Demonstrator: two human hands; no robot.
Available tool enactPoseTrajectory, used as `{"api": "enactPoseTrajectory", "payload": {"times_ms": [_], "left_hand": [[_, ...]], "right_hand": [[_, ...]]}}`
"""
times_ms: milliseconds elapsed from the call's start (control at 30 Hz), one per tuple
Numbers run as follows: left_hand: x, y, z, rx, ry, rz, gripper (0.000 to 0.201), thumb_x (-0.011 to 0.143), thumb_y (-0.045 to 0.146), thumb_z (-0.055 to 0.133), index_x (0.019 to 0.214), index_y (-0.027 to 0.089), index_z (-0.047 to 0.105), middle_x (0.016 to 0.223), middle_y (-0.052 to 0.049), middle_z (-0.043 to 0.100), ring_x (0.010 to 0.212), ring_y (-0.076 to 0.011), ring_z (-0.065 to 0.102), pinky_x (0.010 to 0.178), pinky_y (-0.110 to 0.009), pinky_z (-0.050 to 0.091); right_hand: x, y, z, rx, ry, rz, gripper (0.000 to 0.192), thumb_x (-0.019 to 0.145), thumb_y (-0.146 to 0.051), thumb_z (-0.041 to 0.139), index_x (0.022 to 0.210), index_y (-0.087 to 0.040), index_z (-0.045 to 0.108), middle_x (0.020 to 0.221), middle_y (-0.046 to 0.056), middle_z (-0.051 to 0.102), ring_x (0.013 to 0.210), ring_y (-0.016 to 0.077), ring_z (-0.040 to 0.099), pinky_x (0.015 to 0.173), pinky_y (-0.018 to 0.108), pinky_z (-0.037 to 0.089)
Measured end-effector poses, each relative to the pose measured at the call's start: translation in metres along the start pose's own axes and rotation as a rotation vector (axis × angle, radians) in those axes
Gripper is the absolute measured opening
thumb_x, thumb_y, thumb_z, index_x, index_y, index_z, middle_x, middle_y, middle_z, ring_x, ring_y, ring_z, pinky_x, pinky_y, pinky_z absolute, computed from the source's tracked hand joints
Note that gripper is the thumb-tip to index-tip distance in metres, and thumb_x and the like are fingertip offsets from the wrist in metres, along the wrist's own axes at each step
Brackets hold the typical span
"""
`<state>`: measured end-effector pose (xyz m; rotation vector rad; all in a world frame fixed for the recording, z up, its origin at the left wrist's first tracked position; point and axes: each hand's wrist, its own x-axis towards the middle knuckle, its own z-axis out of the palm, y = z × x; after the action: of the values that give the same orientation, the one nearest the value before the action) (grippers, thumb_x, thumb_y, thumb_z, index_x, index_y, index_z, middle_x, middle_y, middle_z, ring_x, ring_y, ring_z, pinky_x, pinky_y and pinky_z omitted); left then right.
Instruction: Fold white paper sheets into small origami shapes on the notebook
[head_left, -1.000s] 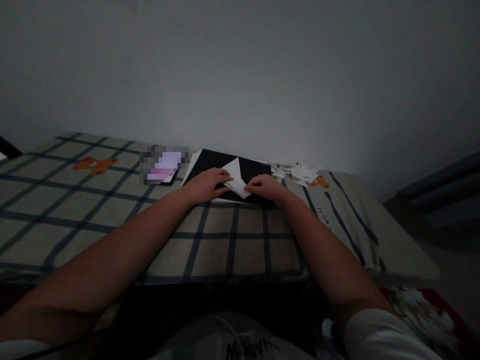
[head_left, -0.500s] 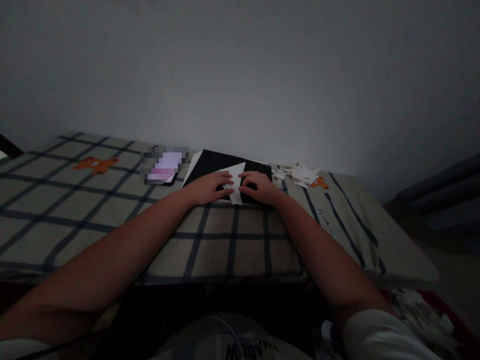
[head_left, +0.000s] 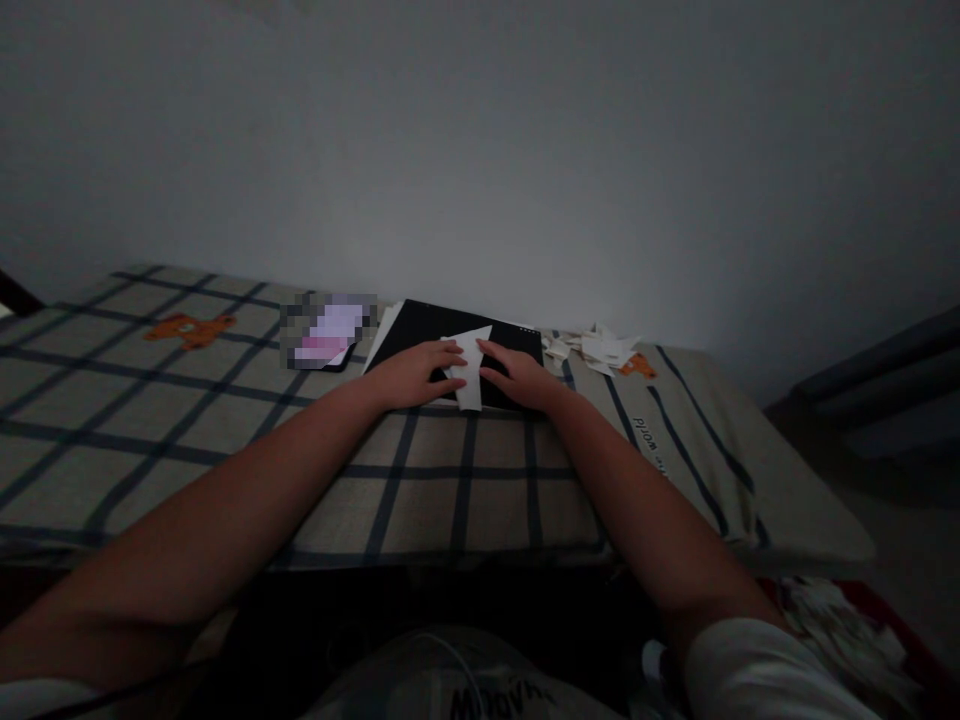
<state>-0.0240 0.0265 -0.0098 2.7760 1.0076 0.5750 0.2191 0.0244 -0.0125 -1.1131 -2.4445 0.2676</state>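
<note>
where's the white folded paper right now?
Head view, centre: the white folded paper lies on the black board, pressed between the left hand and the right hand, left of the paper scraps.

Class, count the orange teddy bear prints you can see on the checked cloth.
2: one orange bear print at far left, another bear print at far right beside the paper scraps, which may hide more.

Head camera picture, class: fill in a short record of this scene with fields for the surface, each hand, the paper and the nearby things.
Surface: beige checked cloth with dark lines
Left hand: flat, fingers on the folded white paper
Right hand: flat, fingers on the paper's right edge
Paper: lies on a flat black rectangular board
Nearby: pile of white paper scraps, right of the board
Light: dim
</note>
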Motion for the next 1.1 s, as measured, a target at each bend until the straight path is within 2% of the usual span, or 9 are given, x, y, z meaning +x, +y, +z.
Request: {"api": "enactPoseTrajectory", "payload": {"times_ms": [133,333,467,667,800,900,1000,1100], "left_hand": [[0.0,-0.001,-0.001,0.018,0.024,-0.029,0.059,0.092,0.056,0.045,0.128,0.012,0.06,0.138,-0.015,0.054,0.131,-0.025,0.047,0.113,-0.039,0.032],[0.0,0.0,-0.002,0.024,0.032,-0.03,0.062,0.091,0.058,0.045,0.132,0.013,0.057,0.137,-0.014,0.055,0.13,-0.026,0.046,0.111,-0.041,0.034],[0.0,0.003,-0.002,0.008,0.014,-0.043,0.064,0.091,0.06,0.043,0.137,0.016,0.052,0.14,-0.013,0.053,0.131,-0.0257,0.046,0.112,-0.04,0.034],[0.0,0.002,0.0,0.013,-0.011,-0.067,0.065,0.092,0.059,0.042,0.138,0.014,0.05,0.143,-0.013,0.05,0.134,-0.0254,0.043,0.113,-0.039,0.032],[0.001,0.002,0.002,0.007,-0.038,-0.036,0.06,0.093,0.056,0.043,0.136,0.015,0.052,0.145,-0.012,0.048,0.134,-0.0235,0.043,0.113,-0.038,0.031],[0.001,0.002,0.001,0.015,-0.044,-0.029,0.057,0.093,0.054,0.045,0.135,0.016,0.054,0.145,-0.011,0.048,0.133,-0.0231,0.044,0.112,-0.037,0.031],[0.0,0.001,-0.002,0.01,-0.059,-0.018,0.057,0.092,0.052,0.046,0.136,0.016,0.053,0.144,-0.012,0.049,0.133,-0.0231,0.044,0.112,-0.037,0.032],[0.0,0.0,-0.003,0.009,-0.076,-0.006,0.057,0.093,0.052,0.046,0.138,0.018,0.051,0.145,-0.011,0.048,0.133,-0.023,0.045,0.111,-0.037,0.032]], "right_hand": [[-0.001,-0.001,-0.004,-0.126,0.006,0.004,0.052,0.095,-0.038,0.047,0.138,-0.01,0.049,0.138,0.016,0.055,0.125,0.0261,0.053,0.107,0.042,0.039],[-0.003,-0.01,-0.016,-0.249,0.012,0.045,0.035,0.093,-0.037,0.05,0.114,-0.017,0.069,0.111,0.01,0.071,0.103,0.024,0.062,0.093,0.038,0.045],[-0.003,-0.014,-0.02,-0.291,0.029,0.076,0.032,0.093,-0.037,0.049,0.107,-0.019,0.072,0.1,0.007,0.074,0.093,0.0237,0.063,0.084,0.037,0.045],[-0.004,-0.013,-0.021,-0.326,0.028,0.091,0.029,0.092,-0.036,0.051,0.102,-0.02,0.073,0.094,0.007,0.073,0.091,0.0237,0.063,0.082,0.037,0.044],[-0.004,-0.009,-0.017,-0.253,0.067,0.093,0.032,0.093,-0.036,0.05,0.108,-0.017,0.071,0.104,0.01,0.07,0.098,0.0237,0.062,0.086,0.037,0.046],[-0.003,-0.008,-0.01,-0.143,0.083,0.0,0.036,0.093,-0.034,0.051,0.121,-0.016,0.065,0.119,0.012,0.064,0.11,0.022,0.058,0.095,0.037,0.046],[-0.002,-0.008,-0.001,-0.097,0.02,-0.101,0.041,0.094,-0.035,0.05,0.13,-0.019,0.059,0.131,0.012,0.058,0.121,0.0221,0.053,0.103,0.04,0.042],[-0.001,-0.006,0.005,-0.097,-0.035,-0.106,0.043,0.094,-0.038,0.05,0.132,-0.019,0.057,0.136,0.013,0.056,0.126,0.0236,0.051,0.107,0.043,0.04]]}}
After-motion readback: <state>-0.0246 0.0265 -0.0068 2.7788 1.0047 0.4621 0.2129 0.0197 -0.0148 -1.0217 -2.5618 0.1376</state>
